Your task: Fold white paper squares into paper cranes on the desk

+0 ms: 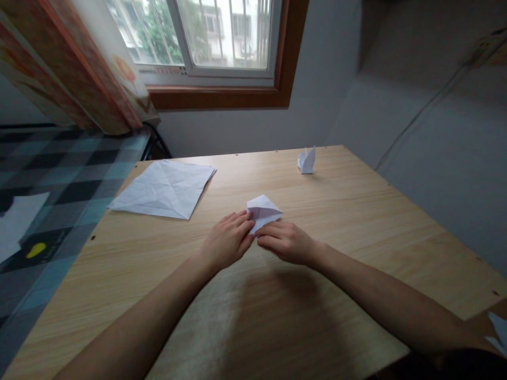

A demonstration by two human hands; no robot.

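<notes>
A small piece of folded white paper [264, 210] lies on the wooden table in front of me, with a raised flap along its far side. My left hand [228, 238] comes in from the left, its closed fingers gripping the paper's left edge. From the right, my right hand [288, 240] has its fingers pressed together on the near edge. The two thumbs almost meet at the near corner, and the fingertips cover part of the paper there. A finished-looking folded paper figure [307, 161] with upright points stands farther back on the right.
Flat, creased white paper sheets [166, 187] lie in a pile at the table's back left. Left of the table [340, 211] is a checked cloth surface [79, 184] with a white sheet [24, 221] on it. A window and curtain are behind; a wall borders the right.
</notes>
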